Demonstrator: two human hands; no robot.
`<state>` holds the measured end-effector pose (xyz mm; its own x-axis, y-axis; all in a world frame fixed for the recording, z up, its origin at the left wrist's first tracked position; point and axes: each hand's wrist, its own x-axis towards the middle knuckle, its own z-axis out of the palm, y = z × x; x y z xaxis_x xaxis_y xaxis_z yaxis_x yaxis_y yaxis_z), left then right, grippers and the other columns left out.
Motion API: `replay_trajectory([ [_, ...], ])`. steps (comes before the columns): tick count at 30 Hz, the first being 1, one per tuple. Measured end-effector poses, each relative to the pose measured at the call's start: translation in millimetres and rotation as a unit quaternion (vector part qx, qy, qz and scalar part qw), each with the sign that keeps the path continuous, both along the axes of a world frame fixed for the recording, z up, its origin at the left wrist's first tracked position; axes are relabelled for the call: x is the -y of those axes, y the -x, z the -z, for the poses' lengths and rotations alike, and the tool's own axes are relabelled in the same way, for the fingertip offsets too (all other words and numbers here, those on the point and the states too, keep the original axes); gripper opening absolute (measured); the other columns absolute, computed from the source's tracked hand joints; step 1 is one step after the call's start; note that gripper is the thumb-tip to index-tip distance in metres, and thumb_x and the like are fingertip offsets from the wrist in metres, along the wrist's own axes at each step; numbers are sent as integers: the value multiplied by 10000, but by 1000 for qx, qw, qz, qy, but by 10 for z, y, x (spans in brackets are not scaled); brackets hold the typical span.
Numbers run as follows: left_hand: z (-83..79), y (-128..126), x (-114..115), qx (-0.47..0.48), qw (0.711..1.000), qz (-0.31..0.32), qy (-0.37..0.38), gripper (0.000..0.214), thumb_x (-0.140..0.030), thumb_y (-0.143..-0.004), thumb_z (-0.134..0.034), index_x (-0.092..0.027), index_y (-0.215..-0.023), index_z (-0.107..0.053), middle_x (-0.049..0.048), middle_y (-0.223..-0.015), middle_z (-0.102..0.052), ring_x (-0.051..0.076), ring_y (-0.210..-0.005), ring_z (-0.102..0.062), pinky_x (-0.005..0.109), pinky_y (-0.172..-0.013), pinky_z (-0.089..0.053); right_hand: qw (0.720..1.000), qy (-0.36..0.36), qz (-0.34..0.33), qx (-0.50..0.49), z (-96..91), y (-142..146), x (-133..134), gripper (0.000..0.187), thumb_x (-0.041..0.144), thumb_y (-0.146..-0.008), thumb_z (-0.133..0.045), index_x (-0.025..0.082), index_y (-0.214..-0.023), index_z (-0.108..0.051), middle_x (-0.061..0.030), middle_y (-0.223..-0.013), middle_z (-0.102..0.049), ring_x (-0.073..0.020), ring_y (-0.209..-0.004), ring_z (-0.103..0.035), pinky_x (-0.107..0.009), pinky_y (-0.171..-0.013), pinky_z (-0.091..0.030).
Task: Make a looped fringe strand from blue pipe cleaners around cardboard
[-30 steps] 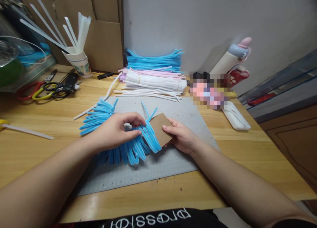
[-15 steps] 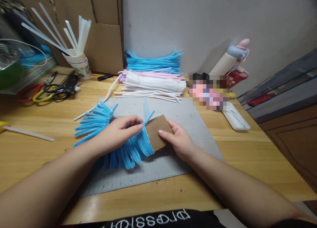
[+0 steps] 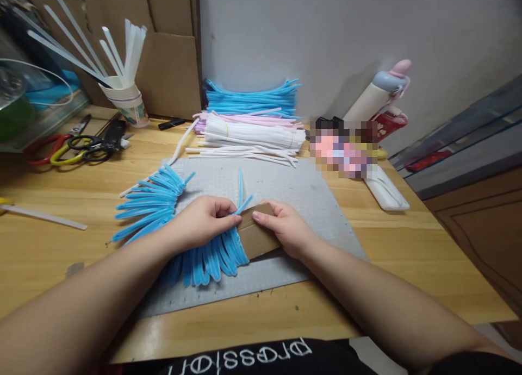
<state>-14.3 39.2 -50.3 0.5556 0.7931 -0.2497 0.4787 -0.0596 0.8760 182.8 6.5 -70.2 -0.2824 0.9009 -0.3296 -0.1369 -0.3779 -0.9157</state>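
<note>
The fringe [image 3: 202,266] is curving along its length from the far left of the mat [image 3: 305,201] to the card [image 3: 259,239], its loops [image 3: 142,206] pointing left at that far end and toward me near the card; two tips [image 3: 240,187] are poking away from me. It is looking bright blue, fuzzy and tightly packed; the card, plain brown and creased. My left hand [image 3: 206,223] is pinching the fringe, thumb pointing right; my right hand [image 3: 287,231] is gripping the card, thumb on top.
</note>
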Motion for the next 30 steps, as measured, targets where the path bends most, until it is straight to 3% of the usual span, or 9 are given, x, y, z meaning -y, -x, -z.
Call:
replay_trajectory([
  [8, -7, 44, -44, 10, 1000, -8, 21, 334, -452, -769, -576, -168, -604, -520, -56, -538, -417, 90, -509, -358, 203, -471, -275, 1000, 27, 8, -13, -23, -39, -18, 328, 408, -680, -747, 148, -820, -606, -20, -727, -651, -148, -673, -601, -268, -625, -454],
  [11, 2, 60, -67, 10, 1000, -11, 20, 339, -452, -743, -610, -172, -576, -518, -57, -516, -424, 88, -489, -363, 202, -459, -278, 1000, 7, 0, -12, -41, -95, -29, 321, 403, -710, -738, 151, -850, -597, -22, -763, -656, -138, -698, -614, -247, -628, -476],
  [13, 15, 61, -79, 18, 999, -37, 28, 343, -460, -712, -638, -173, -557, -531, -56, -497, -435, 88, -474, -373, 202, -452, -288, 1000, 1, -19, -18, -73, -168, -40, 335, 407, -737, -723, 172, -928, -579, -24, -823, -666, -138, -713, -630, -240, -610, -498],
  [17, 33, 41, -86, 75, 985, -130, 82, 328, -478, -655, -690, -156, -666, -631, -24, -559, -574, 110, -509, -481, 215, -503, -378, 989, 58, -129, -47, -151, -275, -45, 446, 433, -762, -699, 215, -1113, -532, -49, -891, -675, -178, -701, -668, -268, -522, -540],
  [19, 35, 32, -85, 115, 971, -180, 106, 348, -482, -629, -717, -149, -702, -646, -6, -612, -629, 123, -544, -532, 228, -546, -422, 989, 62, -117, -73, -153, -231, -20, 453, 409, -748, -713, 206, -1116, -544, -56, -906, -671, -172, -735, -665, -278, -577, -565],
  [21, 39, 33, -86, 147, 956, -227, 115, 351, -474, -608, -743, -150, -699, -642, -6, -622, -645, 124, -548, -547, 230, -560, -438, 996, 22, -48, -77, -112, -115, 24, 440, 359, -718, -740, 206, -1086, -553, -59, -970, -659, -157, -777, -649, -274, -626, -570],
  [24, 50, 47, -93, 169, 944, -262, 108, 329, -451, -608, -757, -155, -679, -631, -21, -582, -624, 114, -517, -533, 218, -532, -428, 995, -93, 33, -32, -3, 94, 102, 418, 311, -701, -753, 222, -1042, -530, -53, -1016, -632, -159, -821, -629, -277, -627, -557],
  [27, 50, 51, -98, 193, 935, -274, 121, 310, -438, -620, -753, -164, -659, -614, -26, -544, -607, 115, -480, -522, 217, -493, -419, 971, -213, 100, 50, 87, 214, 152, 363, 282, -732, -733, 242, -986, -477, -15, -935, -612, -143, -796, -622, -286, -663, -539],
  [30, 25, 34, -94, 221, 918, -291, 153, 296, -403, -590, -774, -176, -626, -588, -46, -485, -570, 100, -410, -470, 211, -436, -393, 938, -283, 127, 156, 111, 229, 147, 328, 257, -750, -711, 241, -968, -467, 3, -876, -599, -127, -710, -611, -279, -632, -519],
])
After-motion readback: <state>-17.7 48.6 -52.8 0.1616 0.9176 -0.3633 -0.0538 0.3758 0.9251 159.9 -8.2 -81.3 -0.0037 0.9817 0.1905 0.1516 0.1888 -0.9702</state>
